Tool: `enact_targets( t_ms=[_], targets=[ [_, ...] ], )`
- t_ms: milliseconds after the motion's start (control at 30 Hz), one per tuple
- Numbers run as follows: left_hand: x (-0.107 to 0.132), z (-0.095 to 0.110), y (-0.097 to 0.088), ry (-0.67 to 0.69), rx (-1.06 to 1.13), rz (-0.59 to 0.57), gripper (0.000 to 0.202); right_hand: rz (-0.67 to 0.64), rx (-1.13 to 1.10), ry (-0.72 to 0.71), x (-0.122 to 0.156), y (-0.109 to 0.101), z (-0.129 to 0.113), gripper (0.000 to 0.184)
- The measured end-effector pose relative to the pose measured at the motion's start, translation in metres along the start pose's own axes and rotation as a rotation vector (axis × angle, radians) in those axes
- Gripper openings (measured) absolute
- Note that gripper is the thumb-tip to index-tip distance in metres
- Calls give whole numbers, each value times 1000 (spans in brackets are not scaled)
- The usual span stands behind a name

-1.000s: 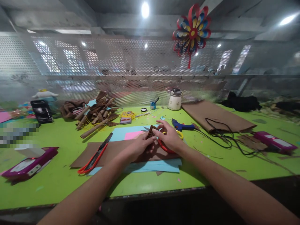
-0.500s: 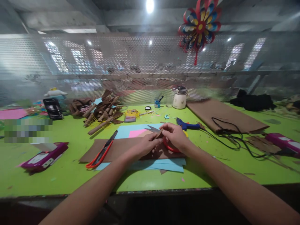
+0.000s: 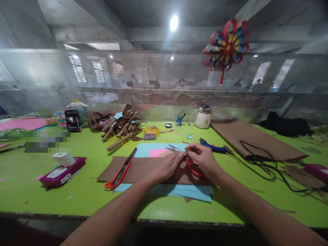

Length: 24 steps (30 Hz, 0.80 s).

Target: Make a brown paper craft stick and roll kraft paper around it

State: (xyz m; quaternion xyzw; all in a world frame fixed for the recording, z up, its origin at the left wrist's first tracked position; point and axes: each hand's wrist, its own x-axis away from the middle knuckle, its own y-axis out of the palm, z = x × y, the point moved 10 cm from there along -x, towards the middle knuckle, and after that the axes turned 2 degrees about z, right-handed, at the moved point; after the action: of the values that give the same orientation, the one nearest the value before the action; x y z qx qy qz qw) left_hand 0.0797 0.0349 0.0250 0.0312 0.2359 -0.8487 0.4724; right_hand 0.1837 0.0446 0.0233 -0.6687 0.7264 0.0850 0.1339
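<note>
Fingertips of left hand (image 3: 169,166) and right hand (image 3: 203,157) pinched on small brown piece (image 3: 185,153), mostly hidden, above brown sheet (image 3: 148,166). Handwork apparently midway; rolled pieces (image 3: 123,125) piled behind, sheet lying flat.

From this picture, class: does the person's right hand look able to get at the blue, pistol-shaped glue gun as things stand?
Probably yes: the blue glue gun lies just beyond the right hand, and nothing shows between them, though that hand seems busy at the left hand.
</note>
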Motion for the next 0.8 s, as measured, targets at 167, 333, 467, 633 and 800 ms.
enact_targets(
  t_ms=[167, 333, 467, 633, 800],
  targets=[
    [1, -6, -6, -15, -111, 62, 38, -23, 16, 76, -3, 6, 4, 16],
    [0, -15, -7, -37, -60, 49, 36, -95, 63, 73, -13, 15, -4, 15],
    [-1, -20, -4, -61, 113, -13, 41, -133, 93, 20, -23, 24, -15, 14],
    [-1, -19, -12, -66, 221, 3, 39, -163, 146, 9, -34, 32, -25, 15],
    [-3, -26, -13, -103, 173, 11, 29, -240, 234, 19, -41, 43, -25, 15]
  ],
)
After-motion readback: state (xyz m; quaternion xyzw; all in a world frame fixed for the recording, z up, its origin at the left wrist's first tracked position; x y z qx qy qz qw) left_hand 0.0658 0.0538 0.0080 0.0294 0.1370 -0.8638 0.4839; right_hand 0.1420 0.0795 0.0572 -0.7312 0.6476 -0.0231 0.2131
